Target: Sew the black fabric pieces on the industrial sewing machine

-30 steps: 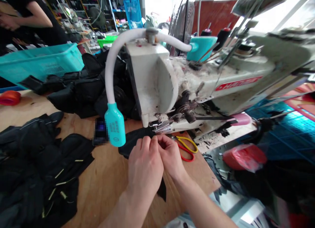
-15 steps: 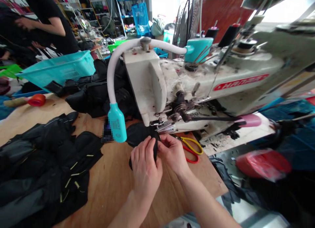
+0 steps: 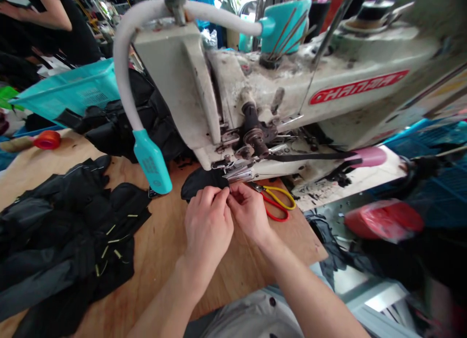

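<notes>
A black fabric piece (image 3: 201, 183) lies below the needle end of the sewing machine (image 3: 237, 104), partly covered by my fingers. My left hand (image 3: 209, 216) is closed on its near edge, with the back of the hand towards me. Beside it, my right hand (image 3: 250, 211) pinches at the same edge, and the fingertips of both hands nearly meet. What lies exactly between the fingertips is mostly hidden. Scissors with one yellow and one red handle (image 3: 279, 200) rest on the wooden table just right of my right hand.
A teal lamp head (image 3: 152, 162) on a bent white tube hangs left of the needle area. Black fabric pieces (image 3: 65, 226) are heaped on the table (image 3: 153, 275) at left. Behind stand a teal basket (image 3: 73, 87) and an orange tape roll (image 3: 47, 139). Someone in black (image 3: 62, 24) stands at far left.
The view has tilted down and come closer to the machine. My left hand has shifted along the black fabric, and its near part, seen before beside the hand, is now covered.
</notes>
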Motion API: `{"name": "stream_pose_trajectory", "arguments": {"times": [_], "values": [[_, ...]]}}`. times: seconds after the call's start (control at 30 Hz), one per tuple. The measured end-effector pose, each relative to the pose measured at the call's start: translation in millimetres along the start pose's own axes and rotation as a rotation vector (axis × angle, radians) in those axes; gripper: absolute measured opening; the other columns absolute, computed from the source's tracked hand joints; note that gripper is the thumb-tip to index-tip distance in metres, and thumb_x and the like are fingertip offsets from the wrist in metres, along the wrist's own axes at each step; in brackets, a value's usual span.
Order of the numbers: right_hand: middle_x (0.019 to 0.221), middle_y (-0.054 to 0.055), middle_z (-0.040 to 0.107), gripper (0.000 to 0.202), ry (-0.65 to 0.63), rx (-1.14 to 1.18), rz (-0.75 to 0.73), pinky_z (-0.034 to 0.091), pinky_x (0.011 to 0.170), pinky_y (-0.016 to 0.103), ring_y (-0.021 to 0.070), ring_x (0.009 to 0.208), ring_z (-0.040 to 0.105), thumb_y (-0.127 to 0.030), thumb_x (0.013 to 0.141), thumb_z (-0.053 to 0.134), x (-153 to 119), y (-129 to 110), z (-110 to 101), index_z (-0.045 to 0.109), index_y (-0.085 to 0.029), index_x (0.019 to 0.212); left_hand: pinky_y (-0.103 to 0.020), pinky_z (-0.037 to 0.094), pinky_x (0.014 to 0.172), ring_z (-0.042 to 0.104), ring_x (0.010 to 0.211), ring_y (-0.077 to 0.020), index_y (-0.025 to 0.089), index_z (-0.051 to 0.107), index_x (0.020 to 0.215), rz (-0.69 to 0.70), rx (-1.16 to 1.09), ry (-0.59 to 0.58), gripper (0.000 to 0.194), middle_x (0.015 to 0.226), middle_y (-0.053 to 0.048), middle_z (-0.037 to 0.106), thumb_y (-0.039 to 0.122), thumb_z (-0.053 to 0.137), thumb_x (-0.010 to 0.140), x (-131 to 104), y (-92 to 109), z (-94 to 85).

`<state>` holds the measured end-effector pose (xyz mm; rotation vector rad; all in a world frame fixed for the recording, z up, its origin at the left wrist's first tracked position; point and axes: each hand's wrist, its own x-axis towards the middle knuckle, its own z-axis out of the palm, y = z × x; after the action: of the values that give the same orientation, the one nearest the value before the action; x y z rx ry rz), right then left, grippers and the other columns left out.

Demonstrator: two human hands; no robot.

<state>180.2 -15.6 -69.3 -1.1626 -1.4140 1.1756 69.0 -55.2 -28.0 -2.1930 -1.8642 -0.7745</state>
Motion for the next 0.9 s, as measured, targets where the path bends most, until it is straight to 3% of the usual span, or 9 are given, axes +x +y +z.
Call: {"name": "stream_pose_trajectory", "arguments": {"times": [0.2,0.33,0.43,0.6,0.9], "values": [[0.072,0.001,0.070,0.006,-0.002,-0.098,0.018,0.046,0.061,0.026,0.0150,0.063,0.062,-0.022,0.081,0.062,18.2,-11.1,-1.5,0.068,-0.018,0.079,-0.043,0.052,0.084,0.061,0.096,-0.0277,0.014,0.072,0.116,0.006,-0.008,-0.053,0.032,0.104,-0.010,0.066,0.011,0.055,0.089,15.0,-6.5,-0.9],[0.072,-0.001,0.068,0.008,0.100,-0.094,-0.004,0.046,0.061,0.025,0.0140,0.063,0.061,-0.027,0.084,0.064,11.2,-3.3,8.4,0.065,-0.020,0.082,-0.044,0.050,0.094,0.058,0.110,-0.0290,0.015,0.067,0.125,0.021,0.016,0.016,0.042,0.121,-0.014,0.061,0.010,0.061,0.084,-2.9,-15.2,5.4],[0.074,-0.001,0.067,0.009,0.194,-0.187,-0.036,0.045,0.062,0.025,0.0145,0.067,0.060,-0.029,0.084,0.065,3.0,6.1,18.6,0.061,-0.021,0.081,-0.033,0.052,0.088,0.062,0.099,-0.0208,0.016,0.067,0.124,-0.012,-0.060,0.049,0.036,0.107,-0.010,0.062,0.012,0.055,0.090,-16.5,-20.6,10.5],[0.075,0.000,0.063,0.009,0.188,-0.190,-0.124,0.045,0.064,0.025,0.0136,0.068,0.057,-0.025,0.088,0.058,-1.9,18.0,25.0,0.056,-0.022,0.079,-0.027,0.052,0.078,0.066,0.087,-0.0176,0.019,0.067,0.124,-0.038,-0.083,-0.128,0.033,0.098,-0.005,0.066,0.018,0.049,0.096,-14.7,-19.7,4.0],[0.068,-0.001,0.064,0.003,0.031,-0.080,-0.039,0.041,0.056,0.023,0.0113,0.060,0.055,-0.020,0.078,0.064,17.1,-2.3,-2.7,0.064,-0.017,0.077,-0.032,0.053,0.094,0.064,0.097,-0.0174,0.015,0.064,0.126,-0.065,-0.347,-0.283,0.034,0.103,-0.005,0.066,0.018,0.046,0.097,17.6,-25.3,-7.9]]}}
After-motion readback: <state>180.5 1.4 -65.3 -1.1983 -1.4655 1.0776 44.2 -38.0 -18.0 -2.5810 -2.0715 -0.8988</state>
